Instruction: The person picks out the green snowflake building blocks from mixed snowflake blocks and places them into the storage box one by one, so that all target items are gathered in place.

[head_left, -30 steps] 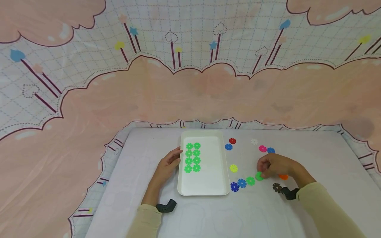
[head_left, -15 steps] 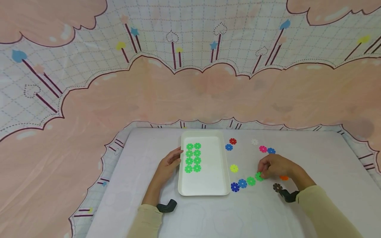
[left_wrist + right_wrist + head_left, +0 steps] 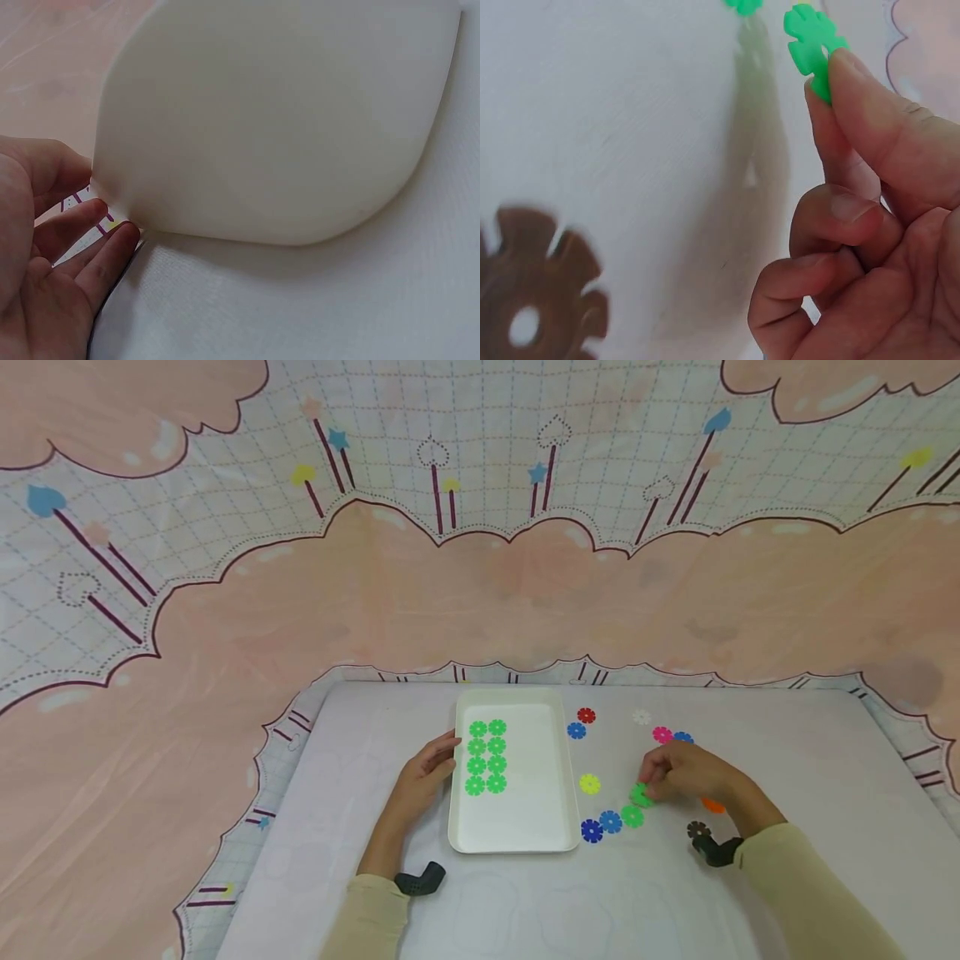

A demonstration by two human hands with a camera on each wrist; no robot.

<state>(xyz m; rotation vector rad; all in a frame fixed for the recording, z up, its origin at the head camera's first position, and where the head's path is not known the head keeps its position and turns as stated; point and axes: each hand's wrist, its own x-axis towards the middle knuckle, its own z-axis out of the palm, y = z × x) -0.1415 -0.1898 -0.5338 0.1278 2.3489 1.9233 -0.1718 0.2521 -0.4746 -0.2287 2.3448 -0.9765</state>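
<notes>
My right hand [image 3: 692,773] pinches a green notched plastic disc [image 3: 641,795] between thumb and forefinger, just above the white table. In the right wrist view this green disc [image 3: 810,43] is tilted upright, its lower edge covered by the thumb, while the other fingers are curled in. My left hand [image 3: 425,778] touches the left edge of a white rectangular tray [image 3: 537,785], with loosely bent fingertips against its side. Inside the tray, several green discs [image 3: 496,746] lie in two columns along the left. Another green disc [image 3: 632,816] lies near the right hand.
Right of the tray lie loose discs: red [image 3: 587,716], blue [image 3: 576,731], yellow [image 3: 590,784], dark blue [image 3: 592,831], white [image 3: 641,717], pink [image 3: 662,735] and orange [image 3: 713,805]. A brown disc [image 3: 698,829] sits by the right wrist. A printed cloth [image 3: 525,593] hangs behind the table.
The right hand has lifted the green disc off the table and shifted slightly left with it. The left hand stays at the tray's edge.
</notes>
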